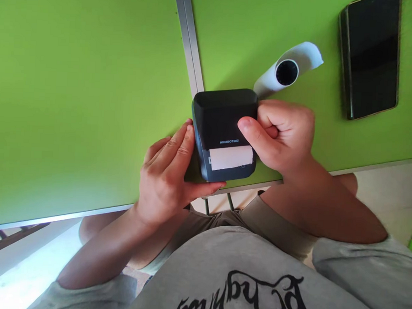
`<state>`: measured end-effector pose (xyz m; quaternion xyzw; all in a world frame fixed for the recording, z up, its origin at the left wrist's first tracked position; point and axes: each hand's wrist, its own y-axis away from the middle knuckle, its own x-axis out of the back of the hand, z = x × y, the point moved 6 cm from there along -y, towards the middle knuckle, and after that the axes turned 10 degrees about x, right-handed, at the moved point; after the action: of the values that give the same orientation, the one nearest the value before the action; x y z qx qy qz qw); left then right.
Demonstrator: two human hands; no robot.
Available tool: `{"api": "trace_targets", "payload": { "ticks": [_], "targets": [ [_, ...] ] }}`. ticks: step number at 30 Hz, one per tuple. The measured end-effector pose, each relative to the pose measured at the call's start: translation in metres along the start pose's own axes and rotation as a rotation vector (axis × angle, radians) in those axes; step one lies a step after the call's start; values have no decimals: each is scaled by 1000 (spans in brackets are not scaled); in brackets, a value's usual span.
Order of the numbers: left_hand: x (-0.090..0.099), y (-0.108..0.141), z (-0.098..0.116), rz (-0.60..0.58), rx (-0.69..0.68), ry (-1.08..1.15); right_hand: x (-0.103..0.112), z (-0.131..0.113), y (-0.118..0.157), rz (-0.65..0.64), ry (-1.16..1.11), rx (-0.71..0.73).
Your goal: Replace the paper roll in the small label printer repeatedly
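Note:
A dark label printer (pixel 224 116) marked NIIMBOT is at the front edge of the green table, with a strip of white paper (pixel 230 158) showing at its near end. My left hand (pixel 169 171) lies against the printer's left side, fingers along it and thumb stretched under its near edge. On the right side, my right hand (pixel 284 133) grips the printer, its thumb on the dark lid and its other fingers curled by the side. Just beyond that hand is a white paper roll (pixel 269 82) with a dark round opening and a loose curled end.
A black phone (pixel 372 57) lies at the far right of the green table (pixel 75 98). A metal strip (pixel 190 40) runs across the tabletop beyond the printer. My lap is below the front edge.

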<state>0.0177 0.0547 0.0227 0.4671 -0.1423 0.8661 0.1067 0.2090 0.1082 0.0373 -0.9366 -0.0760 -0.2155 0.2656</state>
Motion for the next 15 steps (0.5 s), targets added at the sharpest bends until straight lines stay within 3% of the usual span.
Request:
{"api": "trace_targets", "payload": {
  "ticks": [4,10,15],
  "targets": [
    [-1,-1,0,1,14,-3,0,0,1,9,-19,-6],
    [-1,-3,2,-23,34,-29,1,10,8,60,-129,-186],
    [-2,-4,1,-54,74,-4,0,11,8,39,-234,-161]
  ]
}}
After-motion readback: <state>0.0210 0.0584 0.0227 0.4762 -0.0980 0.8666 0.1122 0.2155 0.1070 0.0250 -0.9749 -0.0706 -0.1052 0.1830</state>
